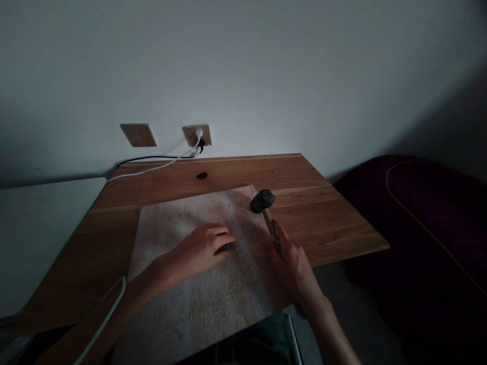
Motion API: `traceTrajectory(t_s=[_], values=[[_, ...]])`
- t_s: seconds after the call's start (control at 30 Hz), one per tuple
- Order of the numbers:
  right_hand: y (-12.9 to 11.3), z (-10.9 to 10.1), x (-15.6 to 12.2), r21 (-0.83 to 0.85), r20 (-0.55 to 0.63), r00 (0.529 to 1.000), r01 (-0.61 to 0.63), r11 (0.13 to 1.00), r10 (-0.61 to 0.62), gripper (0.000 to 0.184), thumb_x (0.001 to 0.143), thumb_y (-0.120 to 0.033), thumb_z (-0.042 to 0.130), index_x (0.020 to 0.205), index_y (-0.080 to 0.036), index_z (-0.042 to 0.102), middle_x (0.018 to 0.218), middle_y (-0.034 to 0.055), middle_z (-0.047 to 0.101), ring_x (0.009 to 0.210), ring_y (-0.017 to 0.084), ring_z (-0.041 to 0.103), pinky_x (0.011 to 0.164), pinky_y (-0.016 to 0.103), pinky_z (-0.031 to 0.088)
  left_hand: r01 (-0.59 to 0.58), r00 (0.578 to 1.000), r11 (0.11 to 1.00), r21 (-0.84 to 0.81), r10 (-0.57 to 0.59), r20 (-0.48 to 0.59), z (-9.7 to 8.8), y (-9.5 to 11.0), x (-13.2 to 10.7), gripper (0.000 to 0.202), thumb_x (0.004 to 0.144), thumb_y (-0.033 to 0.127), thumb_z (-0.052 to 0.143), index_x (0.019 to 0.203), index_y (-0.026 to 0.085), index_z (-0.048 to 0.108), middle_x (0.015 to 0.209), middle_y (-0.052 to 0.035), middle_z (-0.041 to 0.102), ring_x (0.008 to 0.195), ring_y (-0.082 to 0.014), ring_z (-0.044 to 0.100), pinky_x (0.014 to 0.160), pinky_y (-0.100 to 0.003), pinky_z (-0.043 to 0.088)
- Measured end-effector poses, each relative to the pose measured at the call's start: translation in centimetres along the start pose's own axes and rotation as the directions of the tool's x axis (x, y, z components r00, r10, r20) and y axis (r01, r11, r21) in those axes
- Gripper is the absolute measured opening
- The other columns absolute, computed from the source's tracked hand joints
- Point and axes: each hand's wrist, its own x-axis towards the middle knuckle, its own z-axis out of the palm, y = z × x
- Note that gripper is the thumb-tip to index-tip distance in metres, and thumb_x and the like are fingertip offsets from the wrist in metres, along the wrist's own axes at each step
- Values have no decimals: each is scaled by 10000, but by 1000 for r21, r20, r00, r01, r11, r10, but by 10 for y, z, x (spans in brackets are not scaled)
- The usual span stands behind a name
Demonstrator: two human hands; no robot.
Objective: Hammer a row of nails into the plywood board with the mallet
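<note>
My right hand [291, 258] grips a hammer [263, 201] by its wooden handle, its dark head raised over the board's right edge. My left hand [209, 246] rests near the middle of a pale, worn wooden board [201, 304], its fingers curled together. Small dark pieces [227, 247] show at those fingertips, too small and dim to name. Along the board's far part runs a row of small dark points [189, 213], which look like nails or holes; I cannot tell which.
The board lies on a brown wooden table [319, 223] against a white wall. White and black cords [167, 163] run to a wall socket [197, 135]. A large pale panel [49, 228] stands at left, and a dark purple cushioned thing [418, 218] at right. A white cable [110, 312] crosses my left forearm.
</note>
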Motion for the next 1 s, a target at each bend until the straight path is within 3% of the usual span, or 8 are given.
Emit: traceTrajectory(t_s=[0.17, 0.3, 0.4, 0.53, 0.63, 0.73, 0.87, 1.0], values=[[0, 0, 0, -21, -20, 1000, 1, 1000, -1, 497, 1048, -326, 435, 1504, -158, 540, 1197, 180, 802, 1043, 335, 802, 851, 464, 661, -7, 999, 997, 79, 10, -31, 0, 6, 9, 54, 962, 211, 697, 955, 192, 747, 1004, -49, 689, 969, -215, 648, 923, -388, 516], [0, -2, 2, -29, 21, 1000, -21, 999, 22, 503, 1052, -330, 426, 1494, -122, 546, 1213, 203, 791, 1036, 343, 803, 837, 465, 663, -30, 1000, 994, 103, 30, -4, 9, 7, 12, 140, 967, 178, 672, 834, 175, 716, 954, -48, 661, 934, -206, 638, 911, -385, 513], [-1, -2, 2, -35, 24, 999, -20, 999, 21, 503, 1046, -315, 430, 1497, -123, 541, 1189, 198, 801, 1011, 341, 809, 827, 456, 665, -37, 999, 997, 74, 39, -27, 10, 9, 12, 127, 973, 185, 659, 859, 173, 714, 936, -45, 652, 900, -196, 642, 900, -382, 520], [0, 0, 1, -14, -4, 1000, -2, 1000, 2, 489, 1044, -297, 432, 1496, -145, 543, 1193, 184, 802, 1029, 340, 805, 844, 466, 662, -24, 991, 997, -68, 15, -135, -5, 6, 19, 108, 993, 220, 636, 942, 195, 727, 939, -35, 657, 881, -175, 647, 871, -340, 537], [1, 1, 0, -6, -12, 1000, 8, 1000, -8, 499, 1047, -313, 424, 1496, -128, 538, 1219, 201, 790, 1056, 343, 796, 866, 484, 659, 26, 959, 987, -159, -70, -274, -18, -12, 34, 93, 982, 233, 658, 934, 192, 726, 954, -45, 698, 929, -190, 666, 867, -334, 541], [2, 1, 0, 4, -12, 1000, 18, 1000, -18, 515, 1047, -314, 407, 1511, -123, 521, 1225, 203, 787, 1045, 340, 799, 854, 497, 664, 118, 911, 956, -270, -212, -354, -20, -43, 55, 61, 957, 199, 671, 933, 189, 725, 887, -17, 739, 826, -161, 679, 825, -303, 545], [0, -1, 1, -15, -5, 1000, -14, 1000, 14, 515, 1053, -338, 404, 1500, -123, 540, 1206, 199, 794, 1046, 346, 799, 836, 484, 670, 179, 870, 924, -338, -309, -384, -5, -76, 77, 57, 923, 148, 680, 930, 176, 730, 837, -8, 757, 764, -145, 688, 770, -266, 535], [-2, -4, 1, -48, 30, 999, -26, 999, 28, 507, 1049, -336, 421, 1498, -140, 551, 1180, 186, 806, 1002, 342, 811, 810, 456, 673, 170, 865, 928, -331, -302, -402, 14, -87, 81, 98, 930, 126, 672, 962, 180, 747, 883, -23, 779, 807, -152, 710, 788, -267, 541]])
